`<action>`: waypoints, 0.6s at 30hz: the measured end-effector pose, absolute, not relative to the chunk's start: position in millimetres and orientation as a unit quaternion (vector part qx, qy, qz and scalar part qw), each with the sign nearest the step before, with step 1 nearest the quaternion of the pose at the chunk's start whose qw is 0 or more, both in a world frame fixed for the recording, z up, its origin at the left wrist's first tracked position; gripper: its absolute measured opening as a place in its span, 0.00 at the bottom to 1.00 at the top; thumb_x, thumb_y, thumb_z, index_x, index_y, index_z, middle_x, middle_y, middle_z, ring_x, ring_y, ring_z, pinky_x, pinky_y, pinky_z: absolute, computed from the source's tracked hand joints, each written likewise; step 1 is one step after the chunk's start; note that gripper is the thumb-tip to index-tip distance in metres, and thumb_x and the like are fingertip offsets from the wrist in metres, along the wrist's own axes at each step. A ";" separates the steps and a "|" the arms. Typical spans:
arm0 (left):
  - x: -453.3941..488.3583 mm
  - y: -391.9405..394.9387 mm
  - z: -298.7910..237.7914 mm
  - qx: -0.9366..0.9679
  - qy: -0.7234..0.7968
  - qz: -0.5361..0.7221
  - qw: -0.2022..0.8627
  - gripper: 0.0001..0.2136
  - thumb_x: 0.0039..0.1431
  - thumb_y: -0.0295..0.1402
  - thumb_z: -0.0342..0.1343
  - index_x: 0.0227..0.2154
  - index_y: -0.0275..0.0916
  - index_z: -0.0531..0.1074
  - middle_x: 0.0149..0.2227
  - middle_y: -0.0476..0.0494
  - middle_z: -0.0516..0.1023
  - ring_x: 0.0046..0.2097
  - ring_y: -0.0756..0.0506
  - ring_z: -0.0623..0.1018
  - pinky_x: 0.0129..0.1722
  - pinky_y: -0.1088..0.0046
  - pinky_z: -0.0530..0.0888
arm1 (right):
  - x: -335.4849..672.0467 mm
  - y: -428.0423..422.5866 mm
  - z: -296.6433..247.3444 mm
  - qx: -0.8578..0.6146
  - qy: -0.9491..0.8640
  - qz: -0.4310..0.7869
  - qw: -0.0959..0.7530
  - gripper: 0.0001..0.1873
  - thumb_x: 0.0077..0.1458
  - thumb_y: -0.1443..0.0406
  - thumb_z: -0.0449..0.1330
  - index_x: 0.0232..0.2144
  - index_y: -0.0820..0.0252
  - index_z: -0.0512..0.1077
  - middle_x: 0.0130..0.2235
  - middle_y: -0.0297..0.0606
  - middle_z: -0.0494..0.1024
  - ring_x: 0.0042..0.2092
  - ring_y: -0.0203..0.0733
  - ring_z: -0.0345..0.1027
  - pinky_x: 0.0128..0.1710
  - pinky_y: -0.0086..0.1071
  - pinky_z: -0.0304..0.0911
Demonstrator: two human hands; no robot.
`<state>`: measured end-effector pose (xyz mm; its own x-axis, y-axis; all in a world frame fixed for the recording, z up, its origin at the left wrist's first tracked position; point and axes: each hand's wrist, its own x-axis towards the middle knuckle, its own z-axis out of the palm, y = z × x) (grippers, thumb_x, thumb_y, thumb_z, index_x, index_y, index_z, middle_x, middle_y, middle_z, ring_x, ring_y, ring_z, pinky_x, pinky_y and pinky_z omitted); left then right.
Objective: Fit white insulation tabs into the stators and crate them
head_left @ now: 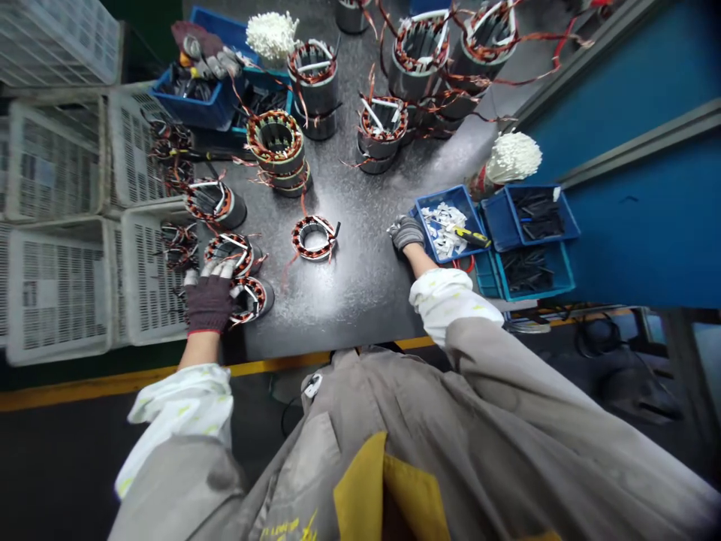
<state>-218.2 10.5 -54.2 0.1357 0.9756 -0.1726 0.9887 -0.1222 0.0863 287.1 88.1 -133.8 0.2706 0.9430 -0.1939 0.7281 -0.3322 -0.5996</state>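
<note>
"Where's the wound core point(246, 258)?"
"On the bench point(360, 300), at the left hand point(210, 300); coils and white sleeving are on; what remains, I can't tell."
"And the grip?"
"Left fingers lie over it, clamped or not is unclear; right hand point(406, 233), beside the blue tray point(444, 195), unclear too."

head view | from above workbench point(369, 263) | faces forward, steeply down | fairly near

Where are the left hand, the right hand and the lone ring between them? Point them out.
Left hand point(209, 298): head view, back of the dark glove.
Right hand point(408, 233): head view, back of the gray glove.
Ring point(313, 254): head view, coils on its near side.
</note>
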 end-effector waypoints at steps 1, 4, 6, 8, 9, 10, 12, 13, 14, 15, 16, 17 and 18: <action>-219.7 13.0 -50.5 0.749 0.656 -0.033 0.091 0.33 0.69 0.44 0.45 0.77 0.55 0.59 0.74 0.55 0.72 0.80 0.33 0.61 0.80 0.39 0.48 | 285.6 92.2 -134.1 -0.781 -0.527 0.274 0.191 0.09 0.60 0.61 0.64 0.28 0.55 0.74 0.28 0.33 0.74 0.39 0.44 0.74 0.51 0.40 0.75; -206.7 11.7 -30.3 0.742 0.665 -0.024 0.084 0.31 0.69 0.39 0.47 0.75 0.48 0.65 0.73 0.40 0.74 0.78 0.29 0.64 0.79 0.34 0.46 | 285.2 86.7 -131.0 -0.791 -0.500 0.300 0.185 0.11 0.63 0.60 0.63 0.29 0.57 0.74 0.27 0.35 0.74 0.37 0.44 0.73 0.50 0.42 0.74; -180.4 6.4 -15.9 0.737 0.672 0.007 0.069 0.29 0.71 0.35 0.46 0.73 0.46 0.68 0.73 0.35 0.74 0.77 0.29 0.66 0.79 0.34 0.47 | 294.0 69.9 -123.5 -0.794 -0.486 0.290 0.223 0.10 0.64 0.60 0.60 0.34 0.59 0.77 0.34 0.40 0.80 0.40 0.45 0.74 0.53 0.44 0.74; -140.6 3.6 -9.4 0.750 0.657 0.050 0.059 0.28 0.73 0.33 0.45 0.72 0.45 0.70 0.72 0.35 0.74 0.77 0.33 0.67 0.80 0.39 0.50 | 312.3 48.5 -113.0 -0.805 -0.466 0.243 0.276 0.10 0.64 0.64 0.59 0.40 0.61 0.79 0.46 0.47 0.83 0.50 0.49 0.75 0.63 0.49 0.70; -117.5 5.0 -10.9 0.767 0.635 0.063 0.065 0.27 0.73 0.34 0.44 0.72 0.44 0.70 0.72 0.36 0.75 0.77 0.35 0.68 0.80 0.42 0.52 | 323.8 38.4 -107.5 -0.813 -0.453 0.217 0.296 0.11 0.63 0.65 0.59 0.44 0.62 0.80 0.52 0.51 0.83 0.56 0.51 0.74 0.68 0.51 0.65; -93.8 8.9 -15.6 0.788 0.606 0.071 0.080 0.26 0.74 0.35 0.45 0.71 0.44 0.71 0.71 0.36 0.77 0.76 0.36 0.70 0.80 0.44 0.53 | 335.7 29.6 -102.1 -0.822 -0.439 0.195 0.306 0.12 0.62 0.67 0.60 0.45 0.63 0.80 0.57 0.54 0.81 0.61 0.53 0.72 0.72 0.52 0.61; -50.7 23.1 -32.1 0.819 0.560 0.060 0.111 0.27 0.73 0.39 0.50 0.71 0.42 0.70 0.71 0.33 0.77 0.75 0.33 0.71 0.80 0.40 0.51 | 356.9 17.4 -92.9 -0.837 -0.403 0.203 0.309 0.14 0.55 0.71 0.65 0.44 0.64 0.80 0.61 0.59 0.78 0.65 0.57 0.69 0.75 0.55 0.56; -33.8 32.2 -41.8 0.823 0.554 0.038 0.119 0.27 0.72 0.40 0.52 0.71 0.41 0.71 0.70 0.30 0.77 0.74 0.31 0.73 0.79 0.37 0.51 | 364.9 13.7 -89.0 -0.839 -0.384 0.225 0.313 0.14 0.51 0.72 0.67 0.42 0.64 0.80 0.61 0.60 0.78 0.65 0.58 0.70 0.75 0.56 0.56; -21.2 41.3 -50.9 0.824 0.552 0.002 0.124 0.27 0.71 0.41 0.54 0.69 0.39 0.72 0.68 0.28 0.79 0.71 0.29 0.76 0.79 0.35 0.51 | 371.0 11.1 -85.6 -0.836 -0.365 0.254 0.321 0.13 0.49 0.72 0.68 0.40 0.63 0.80 0.60 0.59 0.79 0.64 0.58 0.71 0.75 0.56 0.56; -13.1 49.4 -58.5 0.824 0.552 -0.039 0.123 0.26 0.70 0.41 0.54 0.67 0.37 0.74 0.64 0.26 0.81 0.67 0.27 0.79 0.77 0.34 0.51 | 375.4 9.0 -82.6 -0.829 -0.349 0.281 0.335 0.12 0.50 0.70 0.69 0.39 0.61 0.79 0.58 0.56 0.80 0.64 0.57 0.71 0.75 0.56 0.57; -9.3 56.1 -64.1 0.823 0.551 -0.080 0.117 0.25 0.70 0.43 0.54 0.64 0.35 0.76 0.59 0.25 0.84 0.63 0.27 0.82 0.76 0.33 0.52 | 378.7 7.1 -79.8 -0.821 -0.333 0.301 0.354 0.10 0.53 0.67 0.68 0.40 0.59 0.79 0.57 0.53 0.81 0.63 0.56 0.72 0.74 0.56 0.61; -9.4 61.0 -67.6 0.821 0.550 -0.113 0.105 0.25 0.71 0.44 0.53 0.61 0.33 0.78 0.55 0.25 0.86 0.60 0.26 0.83 0.75 0.33 0.53 | 381.3 4.9 -77.4 -0.813 -0.321 0.314 0.370 0.09 0.57 0.64 0.65 0.41 0.57 0.78 0.55 0.49 0.82 0.62 0.53 0.74 0.71 0.55 0.66; -12.5 64.4 -69.1 0.818 0.553 -0.130 0.087 0.25 0.72 0.45 0.51 0.60 0.32 0.78 0.53 0.25 0.86 0.59 0.26 0.83 0.73 0.33 0.55 | 383.9 2.5 -75.3 -0.804 -0.310 0.327 0.388 0.10 0.61 0.63 0.61 0.44 0.55 0.78 0.54 0.45 0.83 0.59 0.51 0.77 0.66 0.53 0.72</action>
<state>-12.5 64.4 -69.1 0.3534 0.8828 -0.3096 0.9281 -0.3723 -0.0022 383.9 2.5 -75.3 0.5931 0.7528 -0.2856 0.2448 -0.5065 -0.8268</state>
